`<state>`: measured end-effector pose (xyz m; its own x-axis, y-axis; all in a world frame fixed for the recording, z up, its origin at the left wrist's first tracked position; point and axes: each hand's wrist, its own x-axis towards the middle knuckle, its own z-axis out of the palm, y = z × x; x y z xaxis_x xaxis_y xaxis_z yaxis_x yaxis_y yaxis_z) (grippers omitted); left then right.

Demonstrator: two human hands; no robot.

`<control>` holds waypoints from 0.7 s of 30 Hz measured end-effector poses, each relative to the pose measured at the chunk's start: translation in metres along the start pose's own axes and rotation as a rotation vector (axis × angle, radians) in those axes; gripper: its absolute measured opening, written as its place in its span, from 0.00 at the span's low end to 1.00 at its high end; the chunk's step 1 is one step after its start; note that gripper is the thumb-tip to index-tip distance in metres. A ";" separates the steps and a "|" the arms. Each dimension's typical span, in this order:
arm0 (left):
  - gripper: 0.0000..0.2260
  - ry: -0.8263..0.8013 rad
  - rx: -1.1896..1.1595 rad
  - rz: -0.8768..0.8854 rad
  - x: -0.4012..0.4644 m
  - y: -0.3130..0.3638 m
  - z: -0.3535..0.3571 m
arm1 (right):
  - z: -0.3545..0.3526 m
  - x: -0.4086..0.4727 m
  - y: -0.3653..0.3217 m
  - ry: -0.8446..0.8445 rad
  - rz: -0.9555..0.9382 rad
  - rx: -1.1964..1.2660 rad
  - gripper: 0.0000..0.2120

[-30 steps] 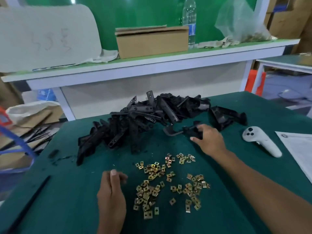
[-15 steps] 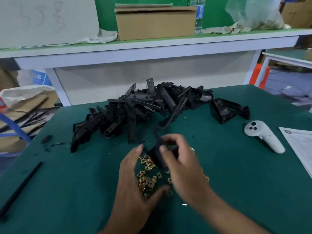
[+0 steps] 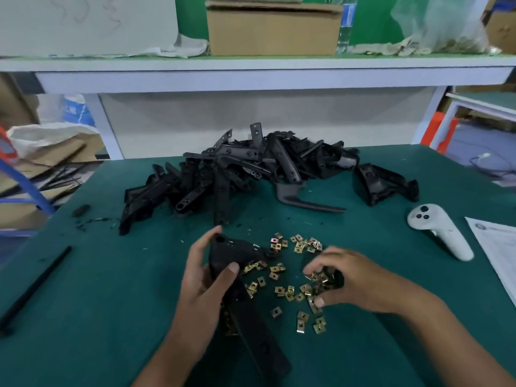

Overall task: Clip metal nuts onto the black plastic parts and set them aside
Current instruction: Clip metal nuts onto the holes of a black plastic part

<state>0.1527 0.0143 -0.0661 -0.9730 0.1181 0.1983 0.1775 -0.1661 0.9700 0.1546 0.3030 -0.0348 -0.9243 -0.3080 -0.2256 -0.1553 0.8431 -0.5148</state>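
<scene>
My left hand [image 3: 205,277] grips a long black plastic part [image 3: 245,308] near its upper end, thumb on its face; the part's lower end points toward me. Beside it my right hand [image 3: 343,277] hovers over several brass-coloured metal nuts [image 3: 290,289] strewn on the green table [image 3: 111,289], its fingers curled down into them and touching the nuts. Whether a nut is pinched I cannot tell. A big pile of black plastic parts [image 3: 237,174] lies farther back, with one loose part [image 3: 307,202] in front of it.
A white controller [image 3: 438,230] lies at the right, with a paper sheet [image 3: 499,252] by the table's right edge. A thin black strip [image 3: 36,286] lies at the left. Behind the table runs a white shelf with a cardboard box [image 3: 270,26].
My right hand brought a black part from the pile toward me and passed it to my left hand. The right hand then dropped onto the nuts at the right.
</scene>
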 end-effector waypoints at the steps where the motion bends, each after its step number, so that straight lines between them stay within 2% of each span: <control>1: 0.24 -0.035 -0.004 -0.016 -0.003 -0.001 0.003 | 0.002 0.002 0.002 0.025 -0.019 0.008 0.21; 6: 0.20 -0.046 0.055 0.014 -0.007 -0.004 0.011 | 0.009 0.006 0.007 0.088 -0.055 0.043 0.15; 9: 0.18 -0.064 0.072 0.030 -0.006 -0.005 0.013 | 0.009 0.007 0.007 0.085 -0.040 0.043 0.15; 13: 0.18 -0.090 0.101 0.038 -0.005 -0.009 0.011 | 0.011 0.005 0.006 0.126 -0.073 0.047 0.13; 17: 0.25 -0.131 0.167 0.084 -0.004 -0.010 0.011 | 0.012 0.006 0.007 0.221 -0.119 0.055 0.12; 21: 0.21 -0.104 0.213 0.099 -0.004 -0.008 0.013 | 0.014 0.008 0.006 0.288 -0.062 0.190 0.10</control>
<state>0.1574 0.0281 -0.0732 -0.9307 0.2138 0.2967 0.3092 0.0268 0.9506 0.1511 0.2996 -0.0510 -0.9797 -0.1963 0.0398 -0.1718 0.7213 -0.6709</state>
